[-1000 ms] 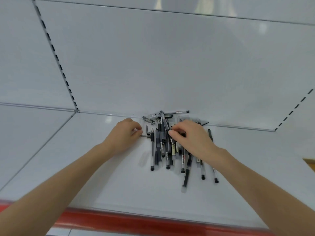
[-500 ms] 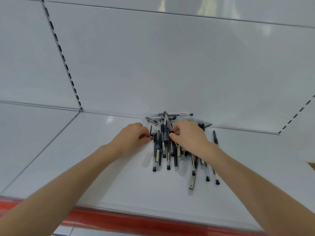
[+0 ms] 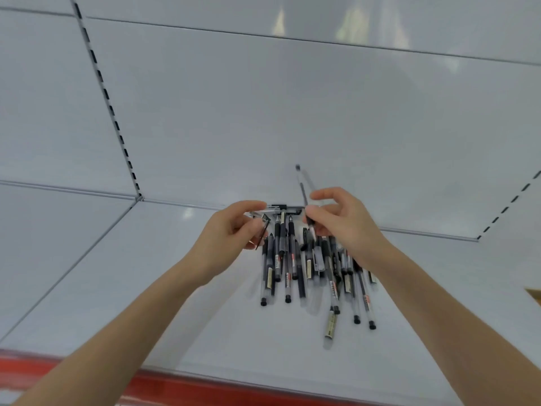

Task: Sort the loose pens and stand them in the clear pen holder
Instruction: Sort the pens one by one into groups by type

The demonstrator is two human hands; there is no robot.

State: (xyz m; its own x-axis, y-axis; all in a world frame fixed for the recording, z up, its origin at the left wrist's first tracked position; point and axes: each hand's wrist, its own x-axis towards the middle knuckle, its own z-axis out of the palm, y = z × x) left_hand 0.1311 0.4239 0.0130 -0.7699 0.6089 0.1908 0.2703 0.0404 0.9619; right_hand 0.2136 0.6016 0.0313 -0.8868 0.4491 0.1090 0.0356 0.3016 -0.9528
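The job looks like it has only just begun. Almost all the pens lie in one pile of pens on the white shelf. Most of them point toward the red strip in front of the pile. No clear pen holder can be seen, so no pen stands in it yet. Nearly all the sorting is left to do, and so is all the standing up.

Left of the pile, near its back end, the left hand hangs a little above the shelf. Its fingers are curled, and they pinch a thin dark thing. It is too blurry to tell if this is a whole pen.

Above the back of the pile, one raised pen sticks up, tilted. The right hand, just right of the pile's back end, pinches it near its low end between thumb and fingers.
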